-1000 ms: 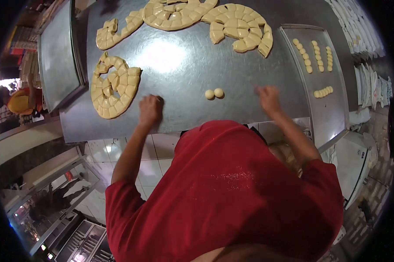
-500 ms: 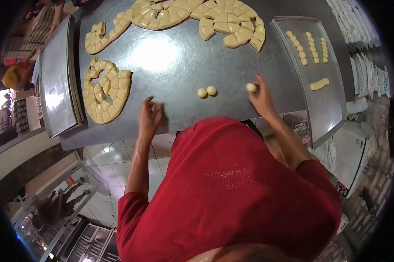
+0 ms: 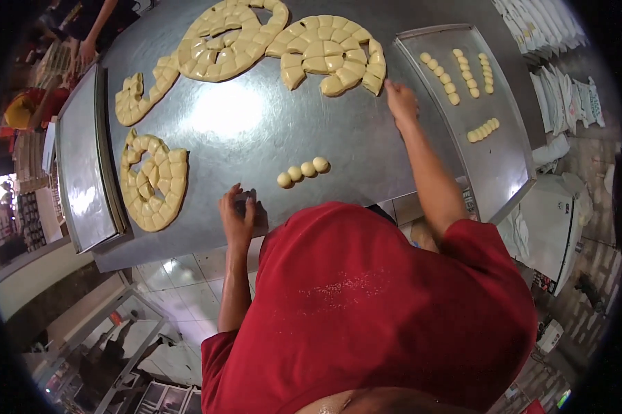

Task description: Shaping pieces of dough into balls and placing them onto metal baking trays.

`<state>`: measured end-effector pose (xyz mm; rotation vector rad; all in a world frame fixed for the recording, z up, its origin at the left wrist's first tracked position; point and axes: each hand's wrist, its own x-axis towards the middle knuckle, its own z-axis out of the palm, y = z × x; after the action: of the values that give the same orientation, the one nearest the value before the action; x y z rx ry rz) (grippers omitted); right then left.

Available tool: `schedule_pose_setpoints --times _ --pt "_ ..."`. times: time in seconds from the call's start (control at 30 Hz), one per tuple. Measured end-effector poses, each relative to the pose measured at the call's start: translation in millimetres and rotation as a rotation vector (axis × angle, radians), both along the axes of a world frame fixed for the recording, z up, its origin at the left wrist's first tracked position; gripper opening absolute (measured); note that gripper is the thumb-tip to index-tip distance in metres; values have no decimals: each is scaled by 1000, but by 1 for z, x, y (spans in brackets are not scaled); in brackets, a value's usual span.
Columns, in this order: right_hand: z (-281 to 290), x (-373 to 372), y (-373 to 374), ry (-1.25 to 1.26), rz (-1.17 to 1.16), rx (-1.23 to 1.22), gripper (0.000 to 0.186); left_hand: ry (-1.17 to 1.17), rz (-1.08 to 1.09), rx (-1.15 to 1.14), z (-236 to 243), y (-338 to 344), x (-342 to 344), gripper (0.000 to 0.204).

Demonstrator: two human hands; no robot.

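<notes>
A short slanting row of several round dough balls [image 3: 303, 172] lies on the metal table in front of me. My left hand [image 3: 238, 215] hovers at the table's near edge, left of that row; its fingers are apart and hold nothing. Farther off, my right hand [image 3: 402, 103] reaches to the right rim of a round slab of cut dough [image 3: 325, 55]. Its fingertips are at the slab's outermost piece [image 3: 375, 72]. The back of the hand hides whether they grip any dough.
More cut dough slabs lie at the far middle [image 3: 221, 52], far left [image 3: 135, 100] and left [image 3: 156, 183]. A metal tray [image 3: 490, 162] with rows of dough balls stands right. Stacked trays [image 3: 83, 165] stand left. Another person's hand [image 3: 87, 52] shows at the far left.
The row has grown from two balls to several, and the ball in my right hand has left it. That hand has moved forward to the cut slab. My left hand stays near the edge.
</notes>
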<state>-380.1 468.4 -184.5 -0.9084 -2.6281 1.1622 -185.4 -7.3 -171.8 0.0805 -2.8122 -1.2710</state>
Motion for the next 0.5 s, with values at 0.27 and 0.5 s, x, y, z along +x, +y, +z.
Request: schedule_pose_setpoints --times 0.27,0.5 --pt "-2 49 -83 245 -10 -300 39 190 -218 -7 49 30 -48 39" --pt "65 165 -107 16 442 -734 41 63 -611 291 90 114 -48 47"
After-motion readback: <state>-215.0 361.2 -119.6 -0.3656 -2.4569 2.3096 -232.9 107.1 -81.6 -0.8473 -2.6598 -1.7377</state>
